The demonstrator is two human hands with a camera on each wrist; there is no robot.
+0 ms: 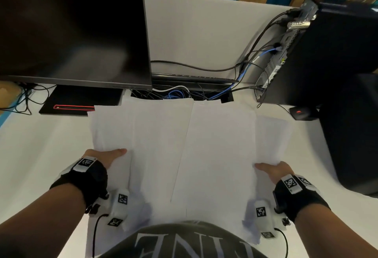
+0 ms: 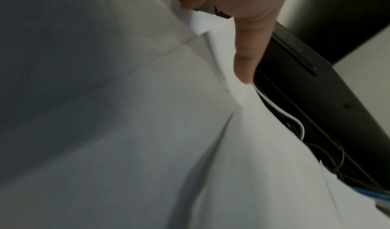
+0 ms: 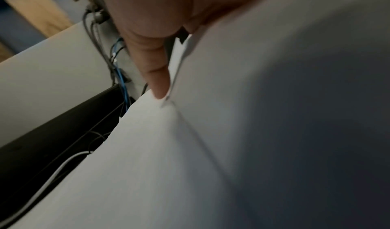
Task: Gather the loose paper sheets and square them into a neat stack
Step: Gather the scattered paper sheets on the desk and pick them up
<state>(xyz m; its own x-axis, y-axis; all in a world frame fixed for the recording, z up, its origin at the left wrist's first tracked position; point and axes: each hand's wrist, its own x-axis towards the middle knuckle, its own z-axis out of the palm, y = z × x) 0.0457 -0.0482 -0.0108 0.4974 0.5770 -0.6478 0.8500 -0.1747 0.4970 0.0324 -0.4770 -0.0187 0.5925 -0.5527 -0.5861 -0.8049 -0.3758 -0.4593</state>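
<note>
The sheets (image 1: 184,145) are gathered in front of the monitor (image 1: 71,28) but remain fanned, edges overlapping unevenly, so squaring is left, I judge. The left hand (image 1: 104,156) pinches the left edge, thumb on top; the right hand (image 1: 274,168) grips the right edge likewise, other fingers hidden beneath the paper.

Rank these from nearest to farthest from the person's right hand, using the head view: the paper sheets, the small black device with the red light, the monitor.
1. paper sheets: the right hand holds their right edge.
2. small black device with the red light: on the table beyond the hand, beside the black computer tower.
3. monitor: far across, at the back left.
</note>
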